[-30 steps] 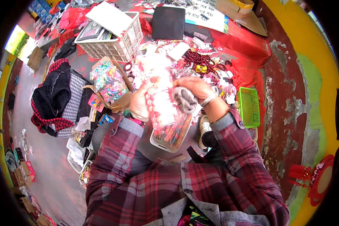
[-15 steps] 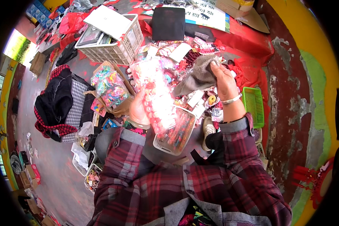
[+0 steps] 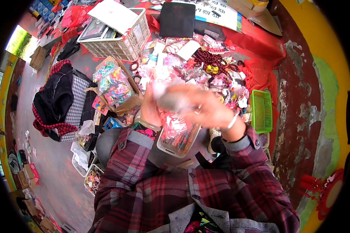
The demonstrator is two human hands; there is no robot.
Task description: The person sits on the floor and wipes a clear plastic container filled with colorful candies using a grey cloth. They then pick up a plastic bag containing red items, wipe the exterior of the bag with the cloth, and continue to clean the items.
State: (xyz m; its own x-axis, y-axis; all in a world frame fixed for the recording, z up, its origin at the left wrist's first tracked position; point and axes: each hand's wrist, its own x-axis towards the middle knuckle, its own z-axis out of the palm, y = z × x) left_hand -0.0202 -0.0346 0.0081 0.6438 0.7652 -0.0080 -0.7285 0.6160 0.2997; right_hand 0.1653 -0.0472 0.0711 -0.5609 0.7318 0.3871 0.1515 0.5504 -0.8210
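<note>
My left hand (image 3: pixel 149 110) is closed on the left edge of a clear plastic package (image 3: pixel 174 126) with red and pink pieces inside. My right hand (image 3: pixel 214 110), smeared by motion, grips a grey cloth (image 3: pixel 172 99) over the package's middle. Whether the cloth touches the plastic I cannot tell. Below the package is a small pale basket (image 3: pixel 170 152) with red and orange packaged items in it. Beyond both hands spreads a heap of small accessories, among them dark red beads (image 3: pixel 206 57) and a white card (image 3: pixel 188 49).
A cardboard box (image 3: pixel 124 73) of colourful bagged pieces stands left of my left hand. Behind it is a beige crate (image 3: pixel 120 48). A bright green basket (image 3: pixel 254 116) sits at the right, near the peeling wall (image 3: pixel 295 97). Dark clothes (image 3: pixel 54 97) lie at the left.
My right hand has brought the grey cloth left and down, from beside the package to over it. My left hand keeps hold of the package. The bright glare on the plastic has shrunk.
</note>
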